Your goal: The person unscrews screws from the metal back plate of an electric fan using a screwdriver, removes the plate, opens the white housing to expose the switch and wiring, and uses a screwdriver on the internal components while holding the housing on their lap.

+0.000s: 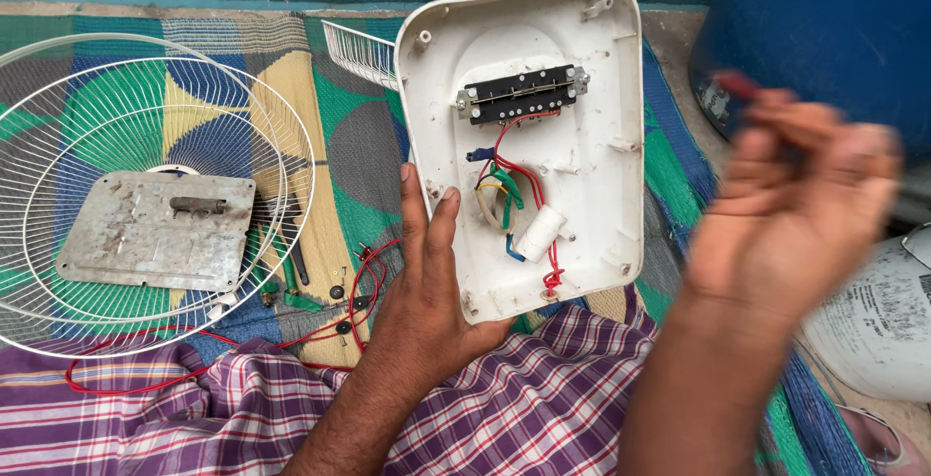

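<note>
**Open fan base held for wiring work**

Your left hand point(427, 272) grips the white plastic fan base cover point(592, 156) upright over your lap. Inside it sit a black switch block point(524, 94), coloured wires point(504, 195) and a white cylindrical capacitor point(539, 234). Your right hand point(795, 214), blurred, pinches a red-handled tool point(739, 84). Next, I judge, steady that tool at the terminals.

White plastic housing point(572, 30) — smooth, matt, scuffed inside; black plastic switch block point(524, 94) with metal end screws. Plastic-sheathed wires point(514, 185) in red, green, yellow and blue beside a smooth white cylinder point(539, 234). Left: thin glossy wire fan guard point(58, 79) over a dull, stained metal plate point(155, 231). Underneath — coarse woven mat point(339, 146); near, soft checked cloth point(524, 408). Far right: smooth blue plastic drum point(824, 20).
</note>
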Tool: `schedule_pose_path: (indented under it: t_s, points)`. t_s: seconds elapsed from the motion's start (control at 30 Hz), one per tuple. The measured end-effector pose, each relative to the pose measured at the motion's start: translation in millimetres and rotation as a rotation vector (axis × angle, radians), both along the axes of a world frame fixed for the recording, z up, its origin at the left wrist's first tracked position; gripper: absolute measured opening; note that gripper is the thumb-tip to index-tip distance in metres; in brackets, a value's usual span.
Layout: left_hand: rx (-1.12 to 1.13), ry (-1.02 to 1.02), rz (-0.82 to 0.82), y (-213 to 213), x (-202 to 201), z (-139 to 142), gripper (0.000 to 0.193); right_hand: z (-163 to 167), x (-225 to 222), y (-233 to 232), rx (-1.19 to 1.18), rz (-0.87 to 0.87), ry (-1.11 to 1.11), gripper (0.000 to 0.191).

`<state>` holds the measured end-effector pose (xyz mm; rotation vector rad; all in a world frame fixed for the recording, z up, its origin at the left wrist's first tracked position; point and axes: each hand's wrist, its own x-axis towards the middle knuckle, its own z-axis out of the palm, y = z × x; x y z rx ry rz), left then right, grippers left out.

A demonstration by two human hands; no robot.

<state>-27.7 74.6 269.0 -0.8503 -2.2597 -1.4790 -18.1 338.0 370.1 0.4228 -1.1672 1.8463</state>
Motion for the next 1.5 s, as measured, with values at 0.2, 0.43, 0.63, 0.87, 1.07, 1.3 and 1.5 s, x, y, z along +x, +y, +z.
schedule_pose_path:
  t_s: [0.2,0.43,0.63,0.87,1.07,1.3,1.5]
  points:
    - [0.019,0.012,0.001,-1.1,0.8,0.6,0.137,-7.1,2.4,63.3,0.464,-0.859,-0.009,0.022]
    - [0.010,0.023,0.009,-0.1,0.4,0.5,0.137,-1.8,17.1,49.9,0.272,-0.522,-0.023,0.013]
    - [0.004,0.007,0.002,-0.7,1.6,0.9,0.137,-7.2,19.6,-18.0,0.321,-0.242,0.033,0.032]
    - [0.010,0.004,0.002,-2.6,0.3,3.4,0.137,-7.6,33.1,-85.6,0.514,-0.344,0.100,0.049]
    - [0.011,0.003,0.015,-4.5,1.3,5.9,0.137,-9.3,43.1,-126.0,0.672,-0.250,0.075,0.042]
    - [0.001,-0.043,0.021,-6.3,1.1,7.0,0.139,-19.0,48.9,-145.2,0.783,-0.012,0.033,0.031]
    - [0.034,0.013,0.029,-6.5,1.6,6.2,0.131,-24.4,49.4,-144.1,0.932,-0.106,0.055,0.030]
